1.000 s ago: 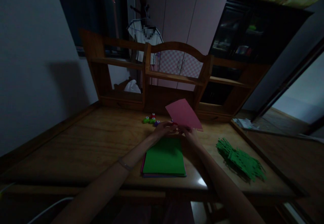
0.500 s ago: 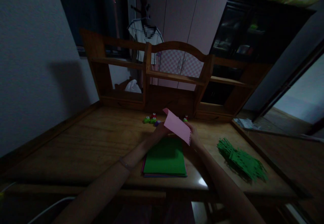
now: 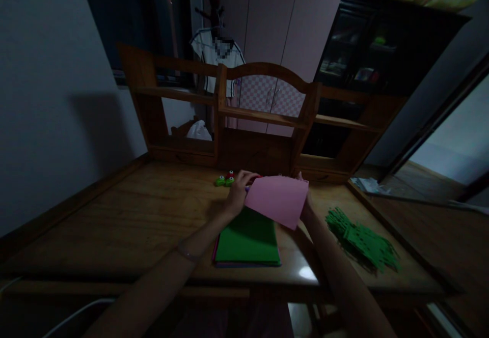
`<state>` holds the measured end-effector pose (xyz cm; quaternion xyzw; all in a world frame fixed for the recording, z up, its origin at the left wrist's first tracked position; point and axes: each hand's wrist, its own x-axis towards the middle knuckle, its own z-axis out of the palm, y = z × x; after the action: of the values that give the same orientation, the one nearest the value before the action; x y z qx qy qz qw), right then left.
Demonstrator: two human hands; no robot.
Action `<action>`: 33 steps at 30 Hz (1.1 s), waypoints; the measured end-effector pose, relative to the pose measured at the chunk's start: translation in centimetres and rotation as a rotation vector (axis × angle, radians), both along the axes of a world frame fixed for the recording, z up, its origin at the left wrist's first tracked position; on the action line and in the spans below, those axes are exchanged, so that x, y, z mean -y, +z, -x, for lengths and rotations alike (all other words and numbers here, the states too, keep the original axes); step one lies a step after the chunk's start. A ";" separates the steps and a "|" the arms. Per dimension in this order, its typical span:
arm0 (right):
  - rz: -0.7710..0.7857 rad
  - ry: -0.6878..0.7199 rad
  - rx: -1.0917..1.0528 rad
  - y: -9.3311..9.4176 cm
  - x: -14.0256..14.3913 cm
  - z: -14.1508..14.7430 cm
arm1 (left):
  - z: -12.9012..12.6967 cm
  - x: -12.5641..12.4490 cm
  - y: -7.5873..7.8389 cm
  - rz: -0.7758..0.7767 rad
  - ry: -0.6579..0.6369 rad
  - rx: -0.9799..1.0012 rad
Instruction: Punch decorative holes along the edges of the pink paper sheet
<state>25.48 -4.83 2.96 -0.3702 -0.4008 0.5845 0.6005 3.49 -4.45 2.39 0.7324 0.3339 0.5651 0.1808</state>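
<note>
A pink sheet of paper (image 3: 278, 200) is held up above the desk, its broad face towards me and small notches along its top right edge. My left hand (image 3: 240, 191) is closed at the sheet's left edge, fingers bent over its upper corner. My right hand (image 3: 306, 203) grips the right edge, partly hidden behind the paper. Just below lies a stack of coloured sheets (image 3: 248, 241), green on top. Beside my left hand stand small green frog-like figures with big eyes (image 3: 220, 180) and a red one (image 3: 230, 174). Bits of red and purple show by my left fingers.
A pile of cut green paper pieces (image 3: 362, 241) lies on the right of the wooden desk (image 3: 153, 216). A wooden shelf unit (image 3: 263, 115) rises along the back edge. A white cable (image 3: 82, 307) runs at the lower left.
The pink sheet has turned, bringing its notched edge from the right side to the top. My right hand has moved right, and my left hand now sits at the sheet's left edge.
</note>
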 end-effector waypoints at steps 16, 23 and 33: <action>0.063 0.315 0.382 1.1 2.4 -1.5 | 1.5 2.0 1.9 -0.508 0.051 -0.365; 0.027 0.350 0.432 1.7 3.0 -0.9 | 1.8 2.5 2.0 -0.581 0.039 -0.380; 0.028 0.370 0.423 1.7 2.9 -1.1 | 2.0 2.2 1.7 -0.649 0.062 -0.413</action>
<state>26.59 -7.75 4.66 -0.4126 -0.5699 0.5996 0.3814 1.52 -6.67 4.05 0.8396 0.1890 0.4872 -0.1486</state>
